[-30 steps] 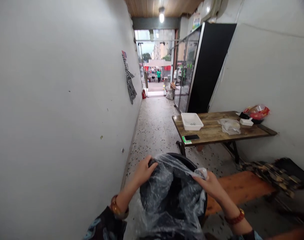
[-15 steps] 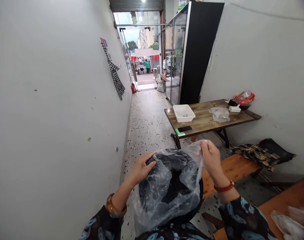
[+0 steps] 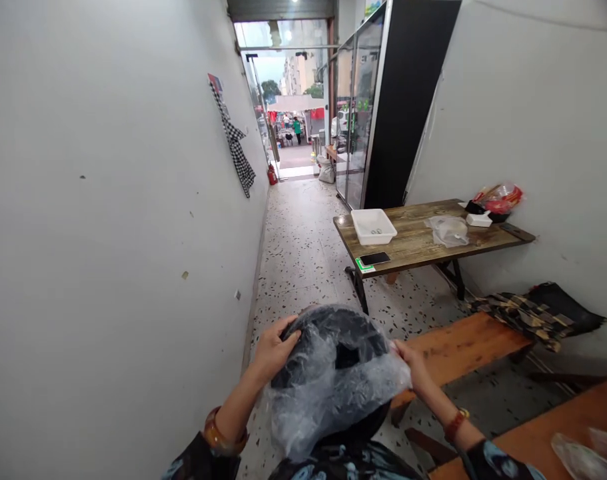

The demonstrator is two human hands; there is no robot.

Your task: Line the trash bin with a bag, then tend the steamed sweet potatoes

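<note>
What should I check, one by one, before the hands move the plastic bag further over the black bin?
1. Left hand grips the bin's rim through the bag: ok.
2. Right hand pinches the clear plastic bag at its right edge: ok.
3. Bag covers the whole rim of the black bin: cannot tell, the near side is hidden.
4. Bag free of tears: cannot tell.
5. Wooden bench beside the bin is apart from the bag: ok.

Both hands reaching forward, left hand (image 3: 272,347) curled in grip, right hand (image 3: 414,365) pinching, wrists braceleted.
</note>
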